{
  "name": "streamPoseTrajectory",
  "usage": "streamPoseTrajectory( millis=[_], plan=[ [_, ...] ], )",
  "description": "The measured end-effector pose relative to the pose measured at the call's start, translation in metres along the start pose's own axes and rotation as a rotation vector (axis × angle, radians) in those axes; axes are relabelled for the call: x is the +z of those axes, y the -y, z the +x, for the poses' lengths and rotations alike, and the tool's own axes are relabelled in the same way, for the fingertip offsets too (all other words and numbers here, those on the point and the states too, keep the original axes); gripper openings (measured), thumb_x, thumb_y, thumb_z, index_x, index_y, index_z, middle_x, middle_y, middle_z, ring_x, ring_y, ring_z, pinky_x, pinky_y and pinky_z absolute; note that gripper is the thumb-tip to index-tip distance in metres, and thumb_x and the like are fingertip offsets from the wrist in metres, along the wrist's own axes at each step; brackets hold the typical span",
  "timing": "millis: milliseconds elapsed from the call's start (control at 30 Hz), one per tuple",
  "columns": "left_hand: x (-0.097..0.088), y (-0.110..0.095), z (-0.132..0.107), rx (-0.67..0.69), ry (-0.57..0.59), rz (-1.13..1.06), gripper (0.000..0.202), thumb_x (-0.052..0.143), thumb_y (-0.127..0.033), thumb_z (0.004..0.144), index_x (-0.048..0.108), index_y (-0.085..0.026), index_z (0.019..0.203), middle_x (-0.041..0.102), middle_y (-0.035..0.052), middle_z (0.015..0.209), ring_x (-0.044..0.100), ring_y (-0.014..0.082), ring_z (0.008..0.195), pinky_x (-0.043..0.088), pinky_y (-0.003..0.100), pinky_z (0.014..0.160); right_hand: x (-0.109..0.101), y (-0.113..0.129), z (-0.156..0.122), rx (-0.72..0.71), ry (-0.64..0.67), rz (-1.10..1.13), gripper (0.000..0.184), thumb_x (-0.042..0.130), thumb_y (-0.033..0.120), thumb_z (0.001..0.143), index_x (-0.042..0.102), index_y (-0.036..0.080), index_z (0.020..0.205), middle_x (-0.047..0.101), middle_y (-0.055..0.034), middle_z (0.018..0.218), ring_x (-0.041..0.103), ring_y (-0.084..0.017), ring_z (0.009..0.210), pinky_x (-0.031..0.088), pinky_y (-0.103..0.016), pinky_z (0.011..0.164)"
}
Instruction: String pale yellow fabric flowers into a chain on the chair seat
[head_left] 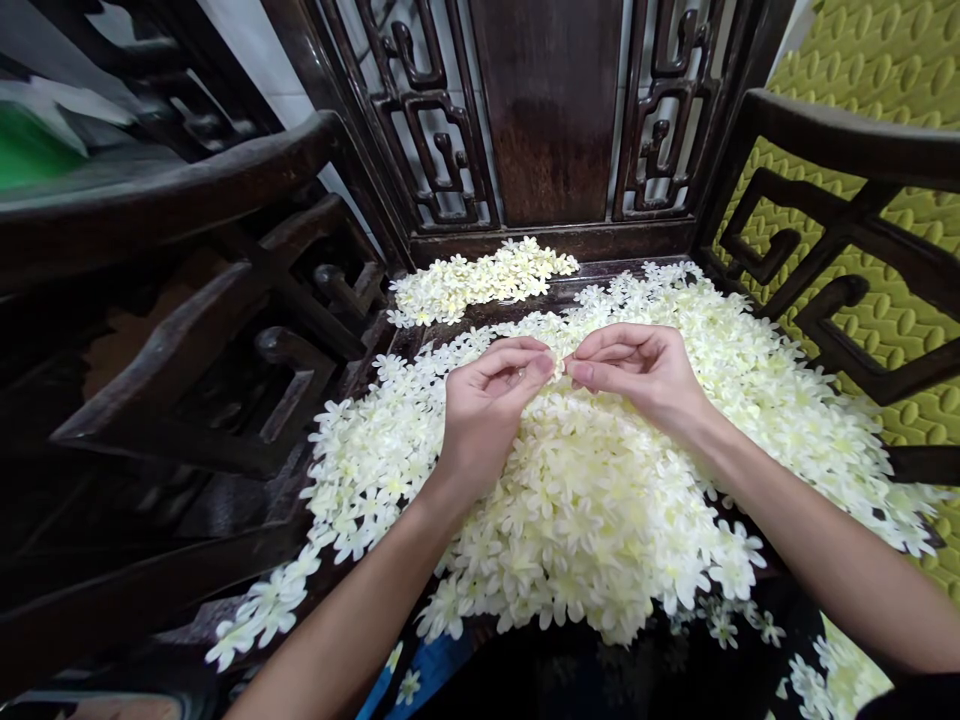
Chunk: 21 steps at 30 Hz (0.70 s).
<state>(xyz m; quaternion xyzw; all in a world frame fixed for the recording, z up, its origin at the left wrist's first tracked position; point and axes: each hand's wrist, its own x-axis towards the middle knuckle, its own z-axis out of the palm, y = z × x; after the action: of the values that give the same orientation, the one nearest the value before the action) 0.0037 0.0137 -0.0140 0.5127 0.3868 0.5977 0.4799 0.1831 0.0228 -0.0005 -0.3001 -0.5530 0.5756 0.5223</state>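
Both hands meet over a large heap of pale yellow-white flowers (577,510) spread across the dark wooden seat. Between thumb and forefinger, my left hand (491,400) pinches one small flower (558,366). My right hand (641,375) is closed in a pinch just right of that flower, its fingertips almost touching it. Whatever lies between the right fingertips is too small to make out. Behind the hands, a separate smaller pile of flowers (480,285) rests near the backrest.
A carved dark wooden backrest (555,110) rises behind the flowers. Openwork armrests stand at left (187,180) and right (862,140). Yellow-green quilted fabric (885,60) shows beyond the right armrest. Loose flowers (262,610) trail toward the front left edge.
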Motion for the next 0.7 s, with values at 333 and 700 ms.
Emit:
streamPoseTrajectory(
  millis=[333, 700],
  plan=[
    [0.0001, 0.0008, 0.0001, 0.004, -0.006, 0.005, 0.011, 0.08, -0.029, 0.079, 0.077, -0.019, 0.076, 0.067, 0.0062, 0.105, 0.065, 0.017, 0.093, 0.053, 0.032, 0.086, 0.0002, 0.0009, -0.0003, 0.012, -0.001, -0.007, 0.019, 0.087, 0.017, 0.072, 0.08, 0.019, 0.089, 0.08, -0.0042, 0.082, 0.076, -0.015, 0.072, 0.066, -0.026, 0.071],
    [-0.0004, 0.0002, 0.0004, 0.031, 0.01, 0.013, 0.009, 0.08, -0.027, 0.079, 0.078, -0.019, 0.076, 0.067, 0.0053, 0.101, 0.065, 0.0151, 0.091, 0.053, 0.028, 0.083, -0.0001, -0.0008, 0.0011, 0.009, 0.007, 0.038, 0.022, 0.088, 0.012, 0.068, 0.08, 0.017, 0.088, 0.08, -0.004, 0.08, 0.077, -0.014, 0.07, 0.065, -0.022, 0.068]
  ],
)
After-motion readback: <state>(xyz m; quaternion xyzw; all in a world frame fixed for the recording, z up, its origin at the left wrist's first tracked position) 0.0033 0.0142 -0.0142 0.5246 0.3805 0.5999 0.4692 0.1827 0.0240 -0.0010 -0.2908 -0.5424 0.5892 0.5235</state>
